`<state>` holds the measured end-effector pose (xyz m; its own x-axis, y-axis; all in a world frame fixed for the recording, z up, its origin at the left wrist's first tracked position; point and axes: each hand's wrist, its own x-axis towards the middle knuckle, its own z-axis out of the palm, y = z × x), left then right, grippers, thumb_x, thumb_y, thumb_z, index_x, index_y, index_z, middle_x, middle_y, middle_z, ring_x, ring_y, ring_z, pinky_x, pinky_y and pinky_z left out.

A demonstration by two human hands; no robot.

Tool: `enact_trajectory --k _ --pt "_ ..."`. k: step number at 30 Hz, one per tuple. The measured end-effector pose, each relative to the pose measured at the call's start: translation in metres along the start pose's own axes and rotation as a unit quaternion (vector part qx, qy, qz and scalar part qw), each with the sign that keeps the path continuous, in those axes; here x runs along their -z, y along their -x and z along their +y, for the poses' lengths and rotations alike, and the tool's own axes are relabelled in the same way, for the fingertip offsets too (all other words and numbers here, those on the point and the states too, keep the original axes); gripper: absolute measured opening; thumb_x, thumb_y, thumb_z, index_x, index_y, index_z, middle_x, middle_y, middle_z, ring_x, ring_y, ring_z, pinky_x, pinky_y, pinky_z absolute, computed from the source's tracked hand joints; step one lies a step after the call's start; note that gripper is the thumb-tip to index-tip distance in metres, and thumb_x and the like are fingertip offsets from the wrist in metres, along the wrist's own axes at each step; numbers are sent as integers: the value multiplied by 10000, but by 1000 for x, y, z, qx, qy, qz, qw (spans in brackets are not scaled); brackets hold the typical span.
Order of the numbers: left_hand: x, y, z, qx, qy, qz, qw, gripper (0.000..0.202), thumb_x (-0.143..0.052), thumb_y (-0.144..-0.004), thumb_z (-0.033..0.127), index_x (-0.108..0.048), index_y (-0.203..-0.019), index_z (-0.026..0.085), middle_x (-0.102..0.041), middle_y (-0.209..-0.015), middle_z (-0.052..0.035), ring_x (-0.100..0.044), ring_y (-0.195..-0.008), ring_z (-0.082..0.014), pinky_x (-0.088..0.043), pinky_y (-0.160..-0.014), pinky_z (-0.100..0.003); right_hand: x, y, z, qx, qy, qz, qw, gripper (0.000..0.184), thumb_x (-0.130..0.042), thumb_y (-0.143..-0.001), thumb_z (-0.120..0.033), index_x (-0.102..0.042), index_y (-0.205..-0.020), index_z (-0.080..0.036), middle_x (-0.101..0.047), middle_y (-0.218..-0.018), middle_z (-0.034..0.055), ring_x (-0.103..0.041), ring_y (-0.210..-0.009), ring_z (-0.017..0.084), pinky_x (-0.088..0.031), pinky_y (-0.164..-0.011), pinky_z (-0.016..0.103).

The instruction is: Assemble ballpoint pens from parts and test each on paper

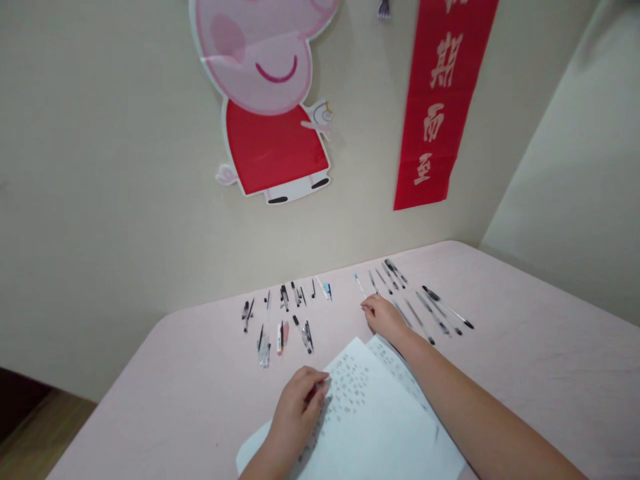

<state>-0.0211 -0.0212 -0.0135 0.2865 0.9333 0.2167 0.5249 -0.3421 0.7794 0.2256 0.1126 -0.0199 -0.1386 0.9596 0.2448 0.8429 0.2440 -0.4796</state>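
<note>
My right hand point(384, 317) reaches to the far part of the table. Its thumb and fingers pinch the near end of a slim white pen point(359, 285) with a light-blue end, which lies on the tabletop. My left hand point(296, 408) rests on white sheets of paper point(380, 427) covered partly with handwritten characters. Its fingers are curled toward the thumb, and what they hold, if anything, I cannot make out. Just beyond my right hand several clear and black pens point(420, 320) lie slanted in rows.
Left of my right hand lie small groups of pen parts and caps point(285, 297), a pink-and-white marker point(279, 339) and black pens point(303, 333). A pale pink cloth point(175, 400) covers the table. Behind rises a wall with a cartoon pig cutout point(275, 143) and a red banner point(435, 107).
</note>
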Motion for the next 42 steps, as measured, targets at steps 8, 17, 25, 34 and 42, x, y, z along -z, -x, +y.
enact_trajectory --k 8,17,25,34,42 --pt "0 2 -4 -52 -51 28 997 223 -504 -845 245 -656 -994 179 -621 -968 -125 -587 -925 -227 -471 -821 -368 8 -1 -20 8 -31 14 999 267 -459 -771 -89 -680 -908 -152 -639 -983 69 -575 -913 159 -396 -830 246" --pt "-1 7 -5 -50 -52 -3 997 327 -524 -818 225 -613 -1133 232 -593 -1178 -117 -545 -1083 -248 -431 -944 -403 -4 21 -99 75 20 -88 993 197 -469 -806 -182 -657 -861 -171 -635 -895 59 -583 -822 154 -386 -721 230" --pt "1 8 3 -57 -11 -36 998 331 -530 -801 187 -615 -1120 219 -599 -1169 -126 -540 -1083 -262 -412 -948 -418 -21 23 -138 54 80 -160 982 205 -494 -792 -281 -646 -893 -188 -689 -878 71 -634 -803 198 -425 -667 268" --pt "3 6 8 -51 13 12 999 204 -494 -807 175 -678 -894 196 -660 -974 -98 -587 -941 -230 -452 -847 -368 -34 20 -157 36 125 -185 974 350 -517 -781 -395 -677 -945 -130 -695 -926 165 -647 -891 283 -477 -722 344" --pt "6 0 0 10 74 91 993 192 -500 -792 237 -670 -727 176 -655 -755 -65 -600 -735 -194 -475 -690 -317 -37 20 -156 39 134 -184 973 314 -497 -802 -347 -693 -926 -134 -701 -915 159 -654 -887 276 -479 -731 335"
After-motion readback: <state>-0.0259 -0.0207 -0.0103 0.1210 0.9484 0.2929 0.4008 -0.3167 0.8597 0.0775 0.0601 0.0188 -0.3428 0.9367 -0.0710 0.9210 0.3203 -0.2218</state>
